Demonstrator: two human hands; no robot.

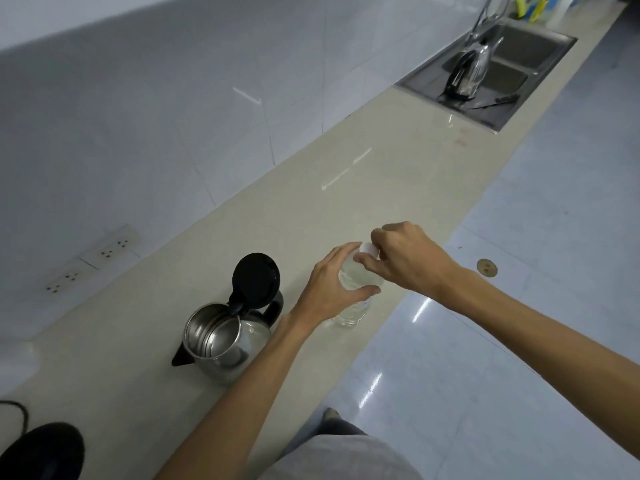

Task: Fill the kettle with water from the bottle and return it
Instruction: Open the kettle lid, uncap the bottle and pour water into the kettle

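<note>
A steel kettle (221, 344) stands on the beige counter (311, 209), its black lid (256, 278) flipped up and its inside visible. Just right of it stands a clear plastic water bottle (353, 310) near the counter's front edge. My left hand (329, 285) wraps around the bottle's upper body. My right hand (405, 258) pinches the white cap (367, 248) on the bottle's neck from above.
The black kettle base (38, 452) with its cord lies at the lower left. Wall sockets (90, 261) sit on the tiled wall behind. A steel sink (540, 46) with a second kettle (471, 71) is far along the counter. Shiny floor lies to the right.
</note>
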